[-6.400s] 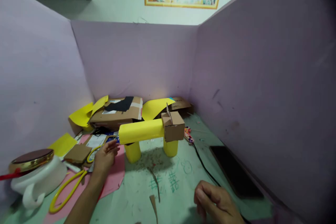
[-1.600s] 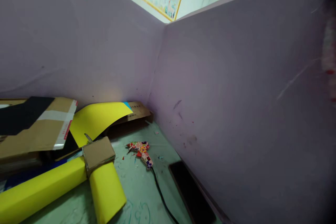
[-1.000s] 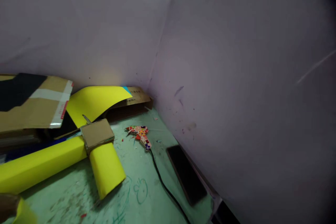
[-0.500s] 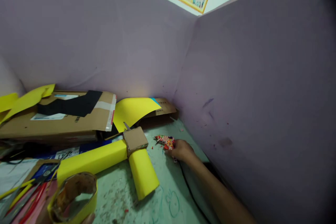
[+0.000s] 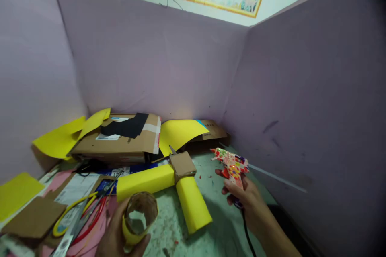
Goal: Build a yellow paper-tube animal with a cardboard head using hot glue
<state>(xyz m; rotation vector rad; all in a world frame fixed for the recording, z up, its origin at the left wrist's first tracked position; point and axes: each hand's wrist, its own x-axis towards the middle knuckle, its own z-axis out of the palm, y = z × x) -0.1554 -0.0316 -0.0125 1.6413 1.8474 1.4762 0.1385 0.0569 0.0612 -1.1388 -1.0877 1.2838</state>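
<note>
In the head view my right hand (image 5: pixel 241 194) is wrapped round the handle of a flower-patterned hot glue gun (image 5: pixel 230 164). Its red nozzle points left, a clear glue stick (image 5: pixel 279 177) juts from its back, and a black cord hangs below. My left hand (image 5: pixel 116 229) grips a short yellow-covered cardboard tube (image 5: pixel 126 231), tilted so its hollow inside shows. Between the hands lies a yellow paper-covered piece with two arms (image 5: pixel 147 180) joined at a brown cardboard block (image 5: pixel 183 164). It rests on the green tabletop.
Scissors with yellow handles (image 5: pixel 60 225) and a red-handled pair (image 5: pixel 93 223) lie at the left. Behind stands a cardboard box (image 5: pixel 120 144) with black paper on top, beside a yellow sheet (image 5: pixel 181 132). Purple partition walls (image 5: pixel 169 60) enclose the table.
My right hand has lifted the glue gun off the tabletop, turning it upright. My left hand with the tube shows more fully. The view has shifted left.
</note>
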